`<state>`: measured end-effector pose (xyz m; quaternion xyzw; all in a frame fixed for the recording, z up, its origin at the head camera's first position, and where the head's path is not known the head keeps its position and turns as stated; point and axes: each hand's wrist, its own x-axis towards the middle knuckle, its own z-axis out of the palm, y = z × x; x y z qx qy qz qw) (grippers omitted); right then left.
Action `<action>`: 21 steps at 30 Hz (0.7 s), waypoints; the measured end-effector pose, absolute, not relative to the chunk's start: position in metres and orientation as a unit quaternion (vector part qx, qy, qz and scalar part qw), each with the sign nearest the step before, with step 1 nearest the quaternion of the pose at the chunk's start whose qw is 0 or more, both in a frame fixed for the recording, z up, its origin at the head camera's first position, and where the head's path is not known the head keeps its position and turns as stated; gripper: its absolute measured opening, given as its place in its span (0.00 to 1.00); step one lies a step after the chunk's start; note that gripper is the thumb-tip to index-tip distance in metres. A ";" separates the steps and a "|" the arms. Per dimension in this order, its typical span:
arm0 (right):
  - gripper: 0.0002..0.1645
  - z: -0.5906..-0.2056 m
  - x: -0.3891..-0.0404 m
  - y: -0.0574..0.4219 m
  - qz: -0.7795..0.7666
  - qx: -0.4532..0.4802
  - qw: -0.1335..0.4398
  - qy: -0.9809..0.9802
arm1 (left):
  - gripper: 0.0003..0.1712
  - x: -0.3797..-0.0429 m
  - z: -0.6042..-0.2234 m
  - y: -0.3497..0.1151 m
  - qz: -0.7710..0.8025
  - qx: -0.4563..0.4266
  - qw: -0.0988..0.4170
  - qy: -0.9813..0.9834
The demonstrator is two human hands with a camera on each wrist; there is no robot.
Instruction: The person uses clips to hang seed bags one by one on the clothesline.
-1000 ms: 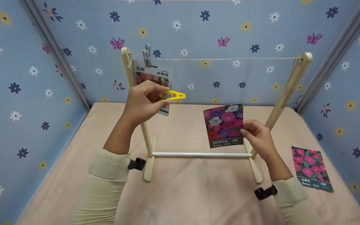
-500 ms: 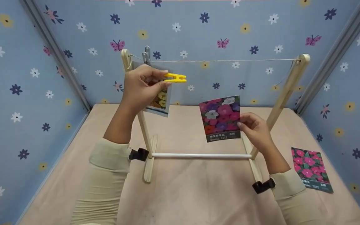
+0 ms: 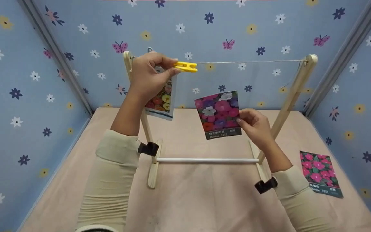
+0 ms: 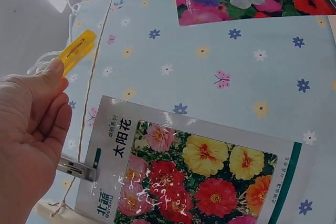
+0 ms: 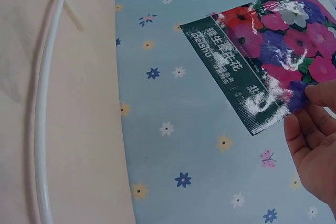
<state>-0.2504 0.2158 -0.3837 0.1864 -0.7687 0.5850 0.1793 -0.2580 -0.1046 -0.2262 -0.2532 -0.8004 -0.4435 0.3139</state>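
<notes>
My left hand (image 3: pixel 150 74) pinches a yellow clothespin (image 3: pixel 187 66) by its handle ends, right at the string (image 3: pixel 253 61) stretched across the wooden rack. Partly behind that hand, a seed packet with red and yellow flowers (image 4: pixel 205 171) hangs from the string by a metal clip (image 4: pixel 77 169). My right hand (image 3: pixel 255 129) pinches the right edge of another seed packet, with pink, purple and white flowers (image 3: pixel 219 114). This packet is held in the air below the string, its dark green printed band at the bottom.
A third flower packet (image 3: pixel 320 172) lies on the pink cloth (image 3: pixel 204 193) at the right. The rack's wooden posts (image 3: pixel 293 96) stand either side, joined low down by a white bar (image 3: pixel 208 160). Flower-patterned blue panels (image 3: pixel 185 35) enclose the back and sides.
My left hand has risen with the yellow clothespin to the string's height. My right hand has moved up and left, bringing its packet closer to the string.
</notes>
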 end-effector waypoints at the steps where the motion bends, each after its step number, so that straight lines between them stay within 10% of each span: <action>1: 0.07 -0.382 -0.251 0.213 0.580 0.190 0.184 -0.771 | 0.12 -0.259 -0.225 -0.104 -0.439 -0.252 0.316 -0.802; 21: 0.07 -0.330 -0.232 0.168 0.532 0.202 0.251 -0.783 | 0.09 -0.265 -0.212 -0.094 -0.405 -0.246 0.302 -0.827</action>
